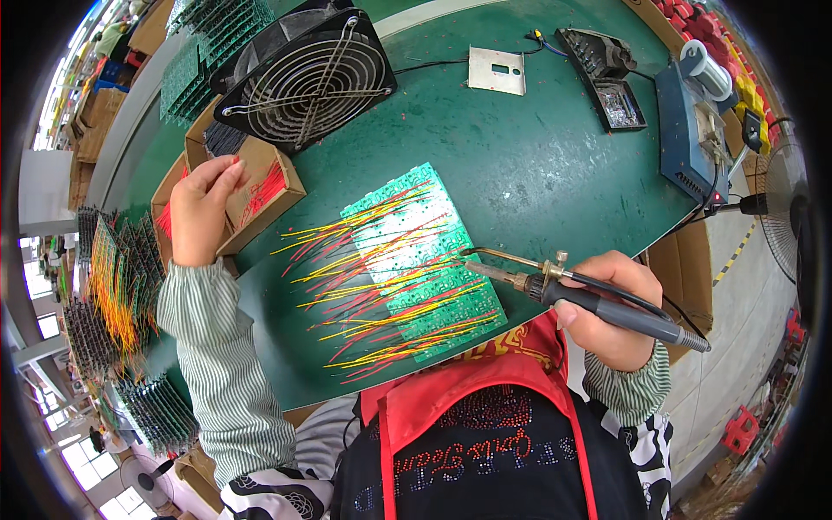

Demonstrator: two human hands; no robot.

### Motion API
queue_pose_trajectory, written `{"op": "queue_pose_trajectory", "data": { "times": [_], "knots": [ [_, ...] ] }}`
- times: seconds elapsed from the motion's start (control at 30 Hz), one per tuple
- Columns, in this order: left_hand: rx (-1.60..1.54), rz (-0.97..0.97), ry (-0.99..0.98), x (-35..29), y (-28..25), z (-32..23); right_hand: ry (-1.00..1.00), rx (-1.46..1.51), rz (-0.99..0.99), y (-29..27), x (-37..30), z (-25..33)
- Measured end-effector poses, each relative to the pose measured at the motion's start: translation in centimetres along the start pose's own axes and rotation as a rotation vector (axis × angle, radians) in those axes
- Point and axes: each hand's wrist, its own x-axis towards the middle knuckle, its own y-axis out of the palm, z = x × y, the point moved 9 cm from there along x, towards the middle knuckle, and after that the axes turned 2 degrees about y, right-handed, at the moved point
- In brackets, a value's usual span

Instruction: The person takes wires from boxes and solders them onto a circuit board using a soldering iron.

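A soldering iron [598, 308] with a thin solder feed tube [511, 256] fixed along it is gripped in my right hand [620, 303]. Its tip points left, over the green circuit board panel [416, 186]. Rows of red and yellow wires [347, 277] lie across the panel, their loose ends reaching out to the left. My left hand [201, 208] is raised at the cardboard box [290, 178], thumb and forefinger pinched together. A small red end shows at those fingertips, which looks like a red wire [236, 159]. More red wires [264, 191] lie in the box.
A black fan with a wire guard [316, 91] stands at the back left, beside stacked boards [217, 35]. At the back are a metal plate [497, 71] and a black iron stand [607, 78]. A blue solder feeder [689, 130] with a spool [706, 69] sits far right.
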Motion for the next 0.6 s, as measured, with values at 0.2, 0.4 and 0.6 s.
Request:
{"op": "queue_pose_trajectory", "data": {
  "times": [0.2, 0.4, 0.6],
  "knots": [
    [-0.093, 0.115, -0.064, -5.8, 2.8, -6.2, -0.076, -0.054, 0.01, 0.1, -0.6, 0.5],
    [0.099, 0.41, 0.233, -13.1, 9.4, -13.3, -0.1, -0.022, 0.085, 0.8, -1.7, 1.2],
    [0.099, 0.433, 0.282, -14.7, 12.9, -13.0, -0.037, 0.013, 0.123, 1.9, -2.4, 0.5]
  ]
}}
